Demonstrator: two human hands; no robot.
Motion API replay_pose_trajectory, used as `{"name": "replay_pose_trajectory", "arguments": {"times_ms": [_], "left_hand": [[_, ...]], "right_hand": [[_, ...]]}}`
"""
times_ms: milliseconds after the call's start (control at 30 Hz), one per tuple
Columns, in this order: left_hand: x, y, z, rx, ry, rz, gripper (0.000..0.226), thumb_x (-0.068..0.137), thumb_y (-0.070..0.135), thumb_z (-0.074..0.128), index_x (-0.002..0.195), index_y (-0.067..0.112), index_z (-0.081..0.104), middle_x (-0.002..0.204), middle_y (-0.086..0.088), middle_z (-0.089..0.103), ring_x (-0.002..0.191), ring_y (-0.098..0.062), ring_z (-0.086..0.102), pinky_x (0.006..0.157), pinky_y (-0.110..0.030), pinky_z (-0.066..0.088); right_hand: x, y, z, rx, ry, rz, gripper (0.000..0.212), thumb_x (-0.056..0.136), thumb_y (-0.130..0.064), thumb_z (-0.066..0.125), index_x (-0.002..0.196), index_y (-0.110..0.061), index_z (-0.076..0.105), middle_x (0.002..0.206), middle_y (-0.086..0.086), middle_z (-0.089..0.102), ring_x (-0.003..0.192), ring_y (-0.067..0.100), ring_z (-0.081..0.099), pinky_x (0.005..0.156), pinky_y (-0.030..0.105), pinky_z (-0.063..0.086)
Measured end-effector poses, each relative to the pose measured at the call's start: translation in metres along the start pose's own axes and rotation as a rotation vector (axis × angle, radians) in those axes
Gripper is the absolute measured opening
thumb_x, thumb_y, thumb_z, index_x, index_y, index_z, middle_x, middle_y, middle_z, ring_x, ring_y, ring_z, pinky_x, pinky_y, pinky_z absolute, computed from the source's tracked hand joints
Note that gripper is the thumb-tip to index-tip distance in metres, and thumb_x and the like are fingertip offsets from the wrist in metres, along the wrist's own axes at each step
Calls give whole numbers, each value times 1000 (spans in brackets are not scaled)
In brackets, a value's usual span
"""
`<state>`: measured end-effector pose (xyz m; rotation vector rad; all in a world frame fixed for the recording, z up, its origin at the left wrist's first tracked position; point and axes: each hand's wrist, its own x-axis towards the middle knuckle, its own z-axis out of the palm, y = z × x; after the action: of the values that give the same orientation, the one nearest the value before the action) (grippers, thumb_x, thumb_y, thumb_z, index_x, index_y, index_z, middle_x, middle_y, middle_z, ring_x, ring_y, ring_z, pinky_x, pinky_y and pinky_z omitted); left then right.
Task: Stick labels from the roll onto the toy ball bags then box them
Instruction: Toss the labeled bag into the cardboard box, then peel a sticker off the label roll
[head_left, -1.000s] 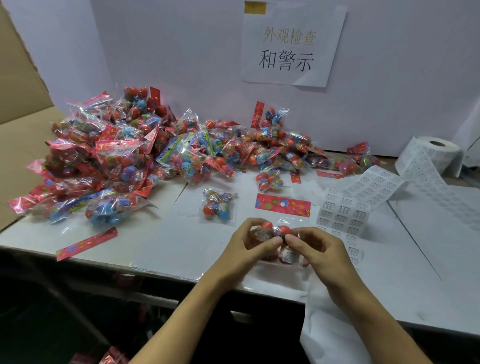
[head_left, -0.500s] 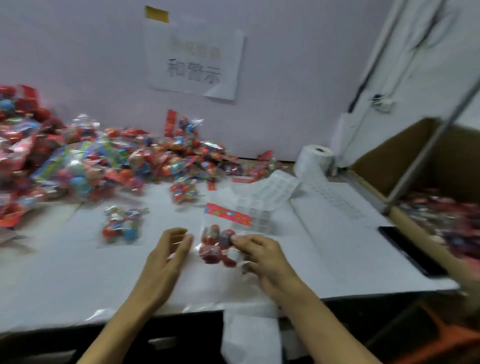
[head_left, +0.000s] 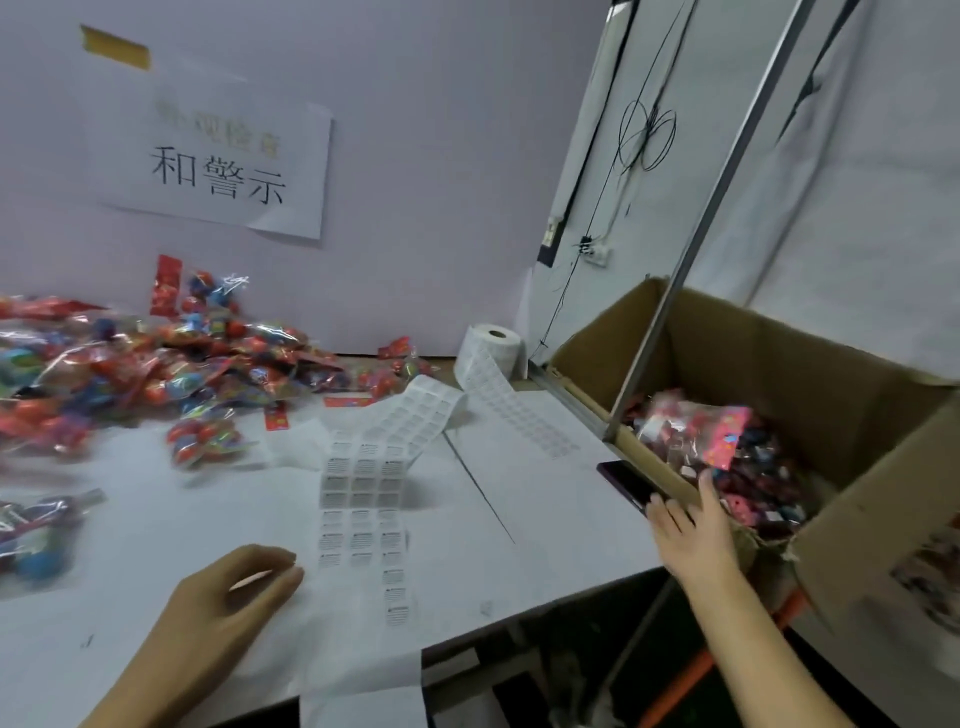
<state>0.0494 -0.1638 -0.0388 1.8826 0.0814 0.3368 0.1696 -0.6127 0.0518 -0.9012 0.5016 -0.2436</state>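
Head camera looks down on a white tabletop (head_left: 208, 519) and a brown cardboard box (head_left: 852, 415) that stands at its right edge. Two hands are in view. The left hand (head_left: 228, 597) rests on the tabletop near the front edge, its fingers relaxed and slightly bent, and it holds nothing. The right hand (head_left: 691, 525) reaches toward the near rim of the box with the fingers spread and straight; it holds nothing. One toy ball bag (head_left: 696, 431) with a pink header card is just above the right hand, over the bags that already fill the bottom of the box; whether it touches them I cannot tell, because it is blurred.

One label roll (head_left: 493, 348) stands at the back of the tabletop, near the wall. Its strip (head_left: 363, 483) runs forward across the tabletop, three labels wide, and ends near the left hand, where only one column of labels remains. A large heap of bags (head_left: 145, 364) lies at the left; they are too many and too blurred to count. One separate bag (head_left: 202, 441) lies in front of the heap, and at least one more (head_left: 36, 530) is at the left edge. One dark phone (head_left: 628, 483) lies at the tabletop's right edge, just beside the box. One paper sign (head_left: 218, 166) with printed characters hangs on the wall.
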Motion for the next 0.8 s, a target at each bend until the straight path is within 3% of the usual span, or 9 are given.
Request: {"name": "replay_pose_trajectory", "arguments": {"times_ms": [67, 233, 300, 400, 500, 600, 700, 800], "left_hand": [[2, 2, -1, -28, 4, -9, 4, 88, 11, 77, 88, 14, 80, 96, 12, 79, 92, 3, 72, 82, -3, 50], [1, 6, 0, -42, -7, -9, 6, 89, 8, 76, 85, 12, 79, 91, 9, 79, 87, 3, 72, 78, -1, 48], [1, 6, -1, -42, 6, -4, 6, 89, 8, 75, 85, 12, 79, 91, 8, 79, 87, 3, 72, 77, -1, 48], [2, 6, -4, -46, 18, -1, 8, 92, 10, 74, 86, 13, 79, 90, 6, 79, 86, -1, 72, 75, -4, 49], [2, 4, -7, -105, 54, -8, 9, 92, 15, 73, 85, 16, 79, 90, -1, 79, 87, -11, 74, 80, -19, 55], [1, 4, -7, -255, 137, -37, 10, 94, 10, 69, 88, 9, 77, 92, -10, 77, 92, -25, 75, 83, -33, 62], [1, 6, -10, -344, 242, -47, 11, 98, 6, 64, 95, 6, 75, 93, -11, 76, 92, -27, 75, 81, -42, 61], [-2, 6, -21, -297, 331, -28, 11, 98, 3, 64, 95, 9, 72, 89, -5, 76, 85, -22, 74, 75, -37, 59]], "right_hand": [[11, 1, -15, -30, 48, 31, 77, 96, -47, 64, 152, -3, 36, 148, 17, 49, 130, 30, 55, 105, 38, 48], [-4, 64, 17, -495, -74, -105, 24, 97, -24, 66, 108, -3, 69, 100, 16, 74, 89, 25, 72, 73, 34, 55], [-25, 92, 50, -721, -251, -202, 11, 97, -18, 65, 97, -9, 71, 93, 14, 75, 83, 22, 72, 71, 30, 55], [-65, 135, 101, -893, -596, -278, 11, 96, -15, 66, 86, -17, 70, 83, 5, 74, 78, 18, 71, 68, 24, 55], [-105, 180, 145, -1012, -911, -307, 5, 95, -21, 68, 95, -18, 72, 90, 2, 75, 81, 11, 72, 76, 26, 58], [-141, 218, 185, -1049, -1098, -344, 17, 94, -27, 68, 107, -17, 74, 103, 3, 75, 95, 13, 69, 86, 29, 57], [-166, 247, 218, -947, -1093, -202, 24, 95, -33, 65, 111, -17, 72, 111, 1, 72, 102, 13, 66, 87, 28, 54], [-173, 273, 229, -824, -1013, 7, 26, 100, -35, 58, 98, -12, 71, 106, 8, 72, 99, 21, 68, 87, 36, 56]]}}
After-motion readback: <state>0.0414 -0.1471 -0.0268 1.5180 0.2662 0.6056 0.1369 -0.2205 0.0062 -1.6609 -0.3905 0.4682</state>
